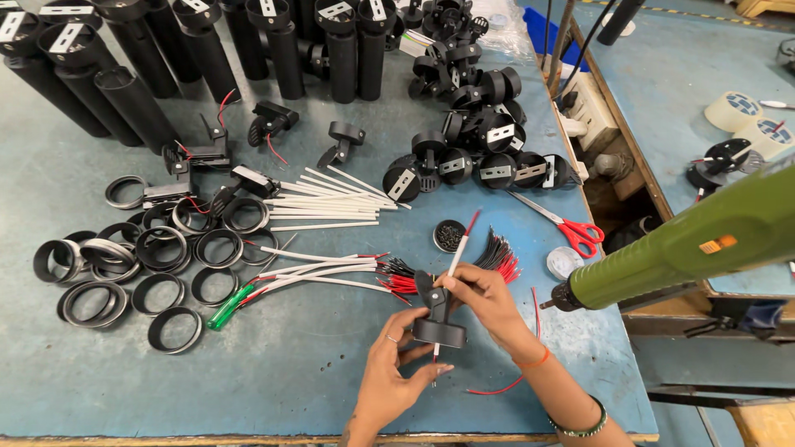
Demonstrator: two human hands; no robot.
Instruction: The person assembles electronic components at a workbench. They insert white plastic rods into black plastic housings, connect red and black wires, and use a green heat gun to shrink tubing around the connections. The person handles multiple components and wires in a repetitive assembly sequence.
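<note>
Two hands fit a wire sleeve into a black bracket above the desk.

The left hand cups the black bracket from below, fingers closed on it; the right hand pinches the white sleeved wire, beside a bundle of red wires.

The setting is an assembly workshop for light fittings. A worn blue workbench carries batches of identical parts: black cylindrical housings, black rings, round black bracket bases and white-sleeved wires. A green powered screwdriver, red-handled scissors and tape rolls lie within reach.
</note>
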